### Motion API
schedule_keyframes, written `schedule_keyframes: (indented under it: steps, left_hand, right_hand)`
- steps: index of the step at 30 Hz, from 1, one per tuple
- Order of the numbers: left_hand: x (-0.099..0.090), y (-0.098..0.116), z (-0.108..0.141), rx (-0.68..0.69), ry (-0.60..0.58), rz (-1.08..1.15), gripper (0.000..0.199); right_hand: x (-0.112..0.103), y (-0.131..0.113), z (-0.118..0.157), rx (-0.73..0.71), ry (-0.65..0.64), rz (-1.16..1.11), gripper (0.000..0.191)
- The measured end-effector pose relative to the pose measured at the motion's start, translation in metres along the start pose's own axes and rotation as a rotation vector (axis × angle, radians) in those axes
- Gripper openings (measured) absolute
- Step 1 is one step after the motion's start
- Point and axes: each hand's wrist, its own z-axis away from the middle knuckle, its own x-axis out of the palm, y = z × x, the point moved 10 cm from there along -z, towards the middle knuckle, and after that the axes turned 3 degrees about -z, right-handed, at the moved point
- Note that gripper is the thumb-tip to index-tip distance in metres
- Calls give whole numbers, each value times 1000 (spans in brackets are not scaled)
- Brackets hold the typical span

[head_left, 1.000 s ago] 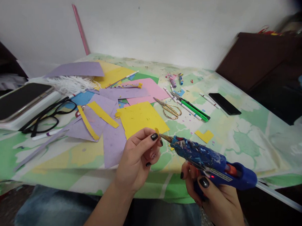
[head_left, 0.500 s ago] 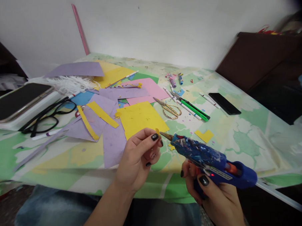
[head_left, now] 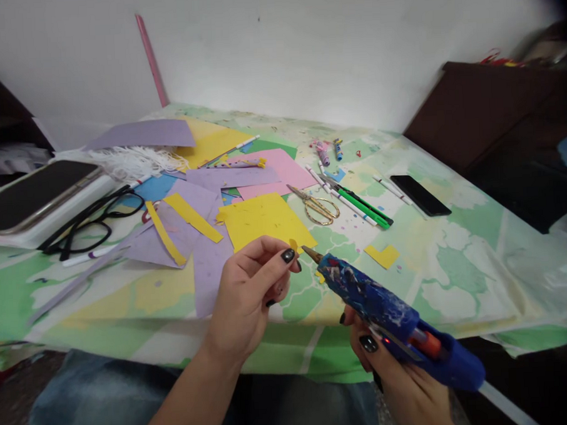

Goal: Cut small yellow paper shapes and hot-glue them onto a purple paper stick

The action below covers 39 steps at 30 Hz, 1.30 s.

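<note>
Between thumb and fingertips, my left hand (head_left: pixel 253 289) pinches a small yellow paper piece (head_left: pixel 293 244). My right hand (head_left: pixel 394 370) is wrapped round the handle of a blue hot glue gun (head_left: pixel 372 296), its body smeared with dried glue and a red light lit on its side. The metal nozzle (head_left: pixel 312 254) points at the yellow piece, a small gap apart from it. A clear glue stick (head_left: pixel 505 403) sticks out of the gun's back end. Beyond my left hand lies a yellow sheet (head_left: pixel 265 219), and a tiny yellow cutout (head_left: pixel 319 277) lies beneath the nozzle.
Gold-handled scissors (head_left: pixel 318 208), a green utility knife (head_left: pixel 363 206) and white markers (head_left: pixel 358 210) lie past the gun. A black phone (head_left: pixel 420 194) rests at the right. Glasses (head_left: pixel 96 224), yellow strips (head_left: pixel 194 217), purple sheets (head_left: pixel 211 272) and another phone (head_left: pixel 38 190) fill the left.
The glue gun's nozzle has drawn slightly away from the yellow piece, and the gun's back end has dropped lower. My left hand has shifted slightly left.
</note>
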Motion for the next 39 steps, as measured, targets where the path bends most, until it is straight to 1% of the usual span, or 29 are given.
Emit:
schedule_keyframes:
  steps: [2, 4, 5, 6, 8, 10, 12, 13, 15, 17, 19, 21, 22, 23, 25, 27, 28, 29, 31, 32, 34, 35, 36, 37, 38, 39]
  left_hand:
    - [-4, 9, -1, 61, 22, -117, 8]
    - [-8, 20, -1, 138, 51, -235, 6]
    - [-10, 25, -1, 177, 67, -288, 6]
    - [-11, 30, -1, 213, 83, -333, 5]
    - [-14, 37, 0, 259, 110, -394, 6]
    - [-15, 41, 0, 275, 126, -431, 6]
    - [-15, 42, -1, 276, 137, -466, 5]
    - [-15, 43, -1, 278, 143, -489, 4]
    - [-15, 43, -2, 289, 154, -541, 3]
    - [-15, 45, -2, 311, 169, -583, 2]
    - [-16, 46, -1, 326, 180, -602, 3]
    - [-18, 47, 0, 326, 183, -586, 3]
    - [-19, 48, 0, 322, 182, -567, 2]
    - [-20, 48, 1, 320, 181, -544, 2]
    - [-23, 49, 3, 309, 182, -500, 3]
    - [-26, 48, 4, 295, 179, -468, 3]
    - [-28, 47, 4, 287, 175, -454, 3]
    - [-29, 47, 5, 282, 170, -440, 4]
    - [-32, 45, 6, 275, 166, -420, 5]
    - [-34, 44, 6, 272, 170, -417, 6]
    - [-37, 44, 7, 262, 183, -415, 8]
    - [-38, 43, 7, 257, 190, -413, 8]
    - [-39, 44, 7, 254, 197, -411, 8]
    - [-39, 45, 8, 256, 203, -410, 8]
    - [-38, 46, 9, 259, 206, -412, 8]
    - [-37, 47, 10, 261, 206, -422, 8]
  right_hand:
    - [-1, -8, 1, -72, 20, 140, 13]
    - [0, -13, 0, -124, 3, 201, 7]
    - [-1, -16, 0, -151, -8, 228, 7]
    - [-2, -18, -1, -176, -12, 272, 12]
    - [-2, -24, -4, -246, -47, 414, 18]
    - [2, -29, -5, -342, -109, 580, 19]
    - [6, -34, -4, -436, -148, 680, 23]
    - [5, -38, -2, -479, -136, 711, 26]
    - [-2, -45, -1, -513, -35, 766, 30]
    - [-17, -48, -3, -473, 104, 831, 28]
    - [-36, -48, -9, -411, 225, 926, 30]
    - [-55, -45, -19, -390, 274, 1066, 38]
    - [-64, -42, -25, -401, 269, 1144, 42]
    - [-72, -34, -33, -397, 220, 1221, 45]
    - [-95, -13, -48, -374, 137, 1299, 46]
    - [-126, 12, -60, -282, 96, 1359, 43]
    - [-143, 22, -64, -244, 115, 1379, 42]
    - [-155, 31, -67, -217, 101, 1402, 41]
    - [-171, 38, -71, -195, 98, 1440, 40]
    - [-176, 37, -72, -187, 115, 1466, 39]
    - [-175, 24, -74, -184, 174, 1513, 39]
    - [-168, 13, -75, -197, 208, 1517, 37]
    - [-154, 2, -77, -222, 197, 1501, 35]
    - [-134, -10, -80, -273, 162, 1406, 31]
    - [-108, -19, -82, -321, 82, 1268, 27]
    - [-80, -27, -85, -359, -30, 1102, 23]
